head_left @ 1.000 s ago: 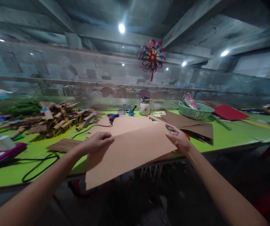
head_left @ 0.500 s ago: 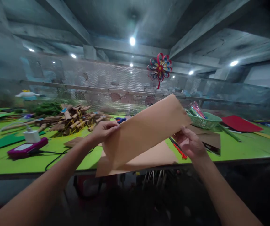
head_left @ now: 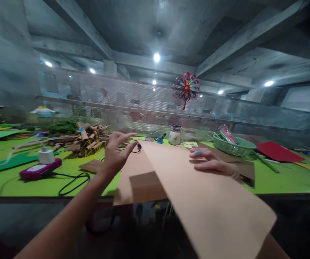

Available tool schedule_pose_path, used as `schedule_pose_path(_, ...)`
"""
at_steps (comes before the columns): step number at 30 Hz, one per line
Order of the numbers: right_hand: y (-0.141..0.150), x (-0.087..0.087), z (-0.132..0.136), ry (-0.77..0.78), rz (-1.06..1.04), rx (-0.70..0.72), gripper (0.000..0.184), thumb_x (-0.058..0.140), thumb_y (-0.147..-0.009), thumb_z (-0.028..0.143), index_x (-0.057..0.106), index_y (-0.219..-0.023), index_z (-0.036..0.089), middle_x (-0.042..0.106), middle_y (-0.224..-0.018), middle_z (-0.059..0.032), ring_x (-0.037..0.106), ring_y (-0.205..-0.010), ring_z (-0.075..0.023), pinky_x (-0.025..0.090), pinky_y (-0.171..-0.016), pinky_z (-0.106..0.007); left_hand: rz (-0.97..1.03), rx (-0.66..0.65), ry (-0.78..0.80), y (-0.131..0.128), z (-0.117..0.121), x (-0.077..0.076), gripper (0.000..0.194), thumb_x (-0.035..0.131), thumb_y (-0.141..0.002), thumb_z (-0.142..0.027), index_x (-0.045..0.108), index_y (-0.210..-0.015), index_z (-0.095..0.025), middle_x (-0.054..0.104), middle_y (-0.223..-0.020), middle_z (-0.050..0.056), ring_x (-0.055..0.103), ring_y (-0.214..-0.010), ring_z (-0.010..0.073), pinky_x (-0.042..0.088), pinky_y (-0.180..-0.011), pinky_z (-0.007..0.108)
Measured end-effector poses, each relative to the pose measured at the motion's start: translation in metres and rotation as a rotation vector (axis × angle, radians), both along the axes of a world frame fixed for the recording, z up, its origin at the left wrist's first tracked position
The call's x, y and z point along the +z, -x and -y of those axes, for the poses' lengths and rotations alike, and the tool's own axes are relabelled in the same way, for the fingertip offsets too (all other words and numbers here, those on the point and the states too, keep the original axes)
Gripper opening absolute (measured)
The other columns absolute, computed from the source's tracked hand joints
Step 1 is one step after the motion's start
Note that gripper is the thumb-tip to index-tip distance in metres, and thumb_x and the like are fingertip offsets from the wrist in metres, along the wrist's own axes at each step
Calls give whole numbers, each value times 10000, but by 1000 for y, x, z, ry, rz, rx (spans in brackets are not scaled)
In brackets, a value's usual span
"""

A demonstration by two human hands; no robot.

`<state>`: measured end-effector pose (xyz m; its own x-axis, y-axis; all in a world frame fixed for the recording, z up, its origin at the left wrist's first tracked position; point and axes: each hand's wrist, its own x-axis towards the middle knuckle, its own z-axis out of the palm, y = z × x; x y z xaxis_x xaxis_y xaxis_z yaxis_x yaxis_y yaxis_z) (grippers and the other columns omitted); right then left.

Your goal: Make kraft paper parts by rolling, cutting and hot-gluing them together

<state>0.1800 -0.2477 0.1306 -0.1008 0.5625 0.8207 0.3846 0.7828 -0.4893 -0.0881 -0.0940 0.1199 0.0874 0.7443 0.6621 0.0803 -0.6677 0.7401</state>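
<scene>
Brown sheet (head_left: 209, 208): swung round since half a second ago, when both hands held it raised and curved; now it slopes from near the centre toward half past four, its near end past the edge of the green bench (head_left: 287, 181) (clock face laid over the view, hub at its middle).
Left hand (head_left: 117, 151): at eight o'clock, released, fingers and thumb apart; thumb tip just beside the brown sheet's far corner.
Right hand (head_left: 215, 164): at four o'clock, fingers over the brown sheet's upper face; the thumb seems hidden, so I cannot tell whether it is grasping or only resting.
Lower sheet (head_left: 141, 169): flat on the bench toward half past six, partly under the brown sheet.
Cardboard rolls (head_left: 88, 140): heaped at nine o'clock, tangled with yellow strands.
Purple device (head_left: 41, 169): between eight and nine, with a white plug (head_left: 46, 157) on it.
White jar (head_left: 174, 137): upright, near the hub toward half past three.
Green basket (head_left: 234, 147): three o'clock, beside a red sheet (head_left: 279, 151).
Flower ornament (head_left: 186, 87): half past one.
</scene>
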Motion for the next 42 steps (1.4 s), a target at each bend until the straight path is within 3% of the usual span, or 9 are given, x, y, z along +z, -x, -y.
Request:
schedule_pose_path(4,15,-21,-12,48,222,96,114,727,-715,293,742,-826,307,712,-949,-37,598,-1023,-223,474,-917,-409,300,-489,746,-8,8,-28,647,527,-757,-613,521,-1134,-87,615,-943,149,610,-860,239,502,-755,387)
schedule_pose_path(7,24,-55,-26,87,292,199,107,704,-743,262,745,-840,275,723,-893,-49,623,-966,-217,509,-862,-379,452,-581,941,-16,2,-49,649,589,-753,-534,451,-1211,-95,637,-983,172,645,-802,236,527,-697,370)
schedule_pose_path(10,29,-84,-29,103,258,225,109,679,-770,270,747,-853,247,721,-882,-68,621,-954,-218,516,-835,-371,499,-432,839,-25,-8,-61,754,699,-691,-244,339,-1353,-213,644,-1030,97,650,-730,165,536,-692,317)
schedule_pose_path(14,30,-94,-18,231,214,199,143,664,-775,349,747,-830,246,716,-797,-68,634,-862,-209,518,-790,-348,454,-461,649,-34,-9,-63,990,674,-610,-63,179,-1431,-309,618,-1134,67,655,-831,164,527,-782,331)
schedule_pose_path(18,31,-84,-8,360,24,6,172,688,-741,359,730,-827,216,694,-787,-51,623,-777,-199,504,-755,-341,470,-531,490,-41,14,-56,924,648,-675,-128,162,-1439,-314,596,-1192,57,623,-974,165,494,-860,303)
schedule_pose_path(22,33,-76,-18,471,-200,-149,222,684,-733,361,709,-874,193,689,-861,-38,617,-825,-213,506,-720,-316,378,-529,525,-46,41,-54,897,657,-711,-249,142,-1441,-323,621,-1147,55,647,-839,177,537,-736,307)
schedule_pose_path(28,33,-73,-34,371,-307,-226,384,714,-684,362,671,-1026,194,612,-1126,-82,553,-1062,-240,478,-878,-338,425,-549,485,-50,56,-60,888,700,-649,-184,250,-1397,-348,637,-1121,32,647,-791,146,525,-719,259)
schedule_pose_path(36,36,-91,-27,525,-482,-153,384,702,-696,375,646,-1014,168,679,-1004,-85,618,-910,-240,512,-787,-353,433,-601,595,-46,80,-64,527,645,-703,-267,536,-1217,-223,687,-971,58,660,-824,211,519,-698,292)
schedule_pose_path(42,42,-98,-30,487,-550,-214,349,719,-666,397,647,-922,171,693,-941,-79,627,-839,-235,522,-690,-322,483,-522,588,-50,89,-63,376,578,-752,-336,607,-1096,-188,670,-1054,67,617,-976,253,508,-765,309)
